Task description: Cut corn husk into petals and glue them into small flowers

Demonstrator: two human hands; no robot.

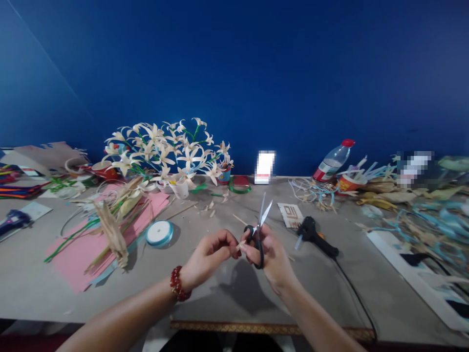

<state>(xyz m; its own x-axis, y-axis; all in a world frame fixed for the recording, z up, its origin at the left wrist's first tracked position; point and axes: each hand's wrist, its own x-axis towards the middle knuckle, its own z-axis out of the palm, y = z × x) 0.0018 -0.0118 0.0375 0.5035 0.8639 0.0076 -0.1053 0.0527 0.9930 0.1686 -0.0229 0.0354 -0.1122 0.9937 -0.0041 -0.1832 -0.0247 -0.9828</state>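
Near the middle of the table, my left hand (218, 249) pinches a small pale strip (241, 245) that looks like dried husk. My right hand (269, 254) holds black-handled scissors (261, 220), blades pointing up and slightly parted, while its thumb and fingertips meet the same strip. The two hands almost touch over the table. How much of the strip lies inside the fingers is hidden. Right of my right hand lies a black glue gun (315, 235) beside a small printed packet (290, 215).
White husk-like flowers (164, 151) stand at the back left, near a ribbon spool (159, 233) and pink paper (78, 259) under dried husks (113, 234). A tilted bottle (333, 161) is at the back right. A white power strip (414, 278) and the glue gun's cord (355, 293) lie right.
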